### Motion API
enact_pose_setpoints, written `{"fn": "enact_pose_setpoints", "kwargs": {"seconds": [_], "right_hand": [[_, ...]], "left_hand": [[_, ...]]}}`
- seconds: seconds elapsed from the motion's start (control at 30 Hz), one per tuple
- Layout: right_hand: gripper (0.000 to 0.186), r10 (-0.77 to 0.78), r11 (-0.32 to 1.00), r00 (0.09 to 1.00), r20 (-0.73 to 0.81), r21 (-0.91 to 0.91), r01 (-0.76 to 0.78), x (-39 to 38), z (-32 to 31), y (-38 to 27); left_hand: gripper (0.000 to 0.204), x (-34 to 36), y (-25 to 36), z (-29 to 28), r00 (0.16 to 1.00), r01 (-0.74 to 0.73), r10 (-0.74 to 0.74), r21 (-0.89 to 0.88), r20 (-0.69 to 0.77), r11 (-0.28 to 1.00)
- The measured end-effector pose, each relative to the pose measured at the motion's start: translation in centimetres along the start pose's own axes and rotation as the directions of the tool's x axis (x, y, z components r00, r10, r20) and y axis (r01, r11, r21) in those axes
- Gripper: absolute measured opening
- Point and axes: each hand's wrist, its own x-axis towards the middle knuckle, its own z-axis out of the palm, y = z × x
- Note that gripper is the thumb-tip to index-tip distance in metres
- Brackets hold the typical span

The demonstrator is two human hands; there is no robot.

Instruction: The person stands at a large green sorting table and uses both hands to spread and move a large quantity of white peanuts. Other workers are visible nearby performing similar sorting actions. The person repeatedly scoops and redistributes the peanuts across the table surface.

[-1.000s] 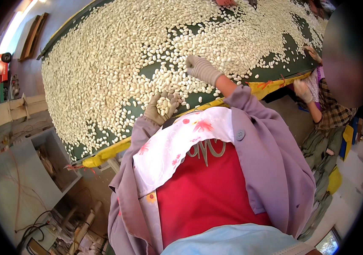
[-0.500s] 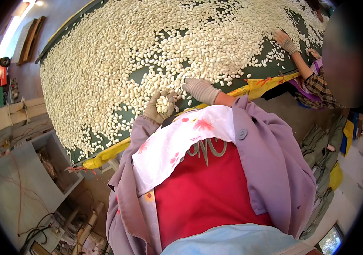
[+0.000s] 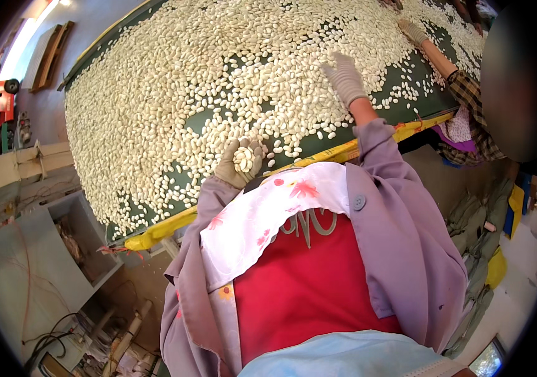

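Observation:
A thick spread of white beans (image 3: 149, 88) lies over a dark green table (image 3: 202, 120). My left hand (image 3: 226, 169), in a beige glove, is cupped palm up at the near edge. It holds a small heap of beans (image 3: 243, 159). Farther out to the right, my right hand (image 3: 348, 80) reaches over the spread in a pale ribbed glove with bare skin at the wrist. Its fingers are extended and apart at the beans, and I see nothing held in them.
A yellow cloth edging (image 3: 158, 231) runs along the table's near side. At the right, a co-worker's gloved hand (image 3: 412, 30) rests among the beans. A grey metal cabinet (image 3: 29, 270) stands at lower left, with cables below. Green sacks (image 3: 470, 276) lie at lower right.
My right hand has moved away from beside my left, up and to the right over the beans. My left hand stays cupped round its beans. The co-worker's hand has shifted farther out.

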Motion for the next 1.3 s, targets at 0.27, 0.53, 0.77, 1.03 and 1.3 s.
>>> {"fn": "enact_pose_setpoints", "kwargs": {"seconds": [0.27,0.53,0.77,1.03,1.3], "right_hand": [[0.079,0.057,0.996,0.938,0.342,-0.089,-0.028,-0.5,3.8,-6.8],[0.067,-0.501,0.859,0.777,0.381,0.331,0.391,-4.6,5.6,-10.8],[0.057,0.061,0.981,0.839,0.541,-0.189,0.050,-3.4,-1.1,0.3],[0.057,-0.450,0.804,0.735,0.506,0.587,0.088,-7.0,4.0,-1.2],[0.048,-0.379,0.905,0.853,0.360,0.339,0.259,-1.8,1.3,2.4]], "left_hand": [[0.029,1.9,-0.6,0.1,0.997,-0.057,0.062,0.101,-0.043,0.993],[0.042,2.9,-1.8,0.5,0.995,-0.049,0.047,-0.020,-0.084,0.999],[0.023,4.1,-2.9,1.0,0.978,-0.198,0.196,-0.017,-0.072,0.980],[0.026,6.8,-4.4,1.7,0.987,-0.129,0.130,0.024,-0.091,0.991],[0.026,7.6,-5.3,2.2,0.967,-0.223,0.216,-0.043,-0.139,0.974]]}}
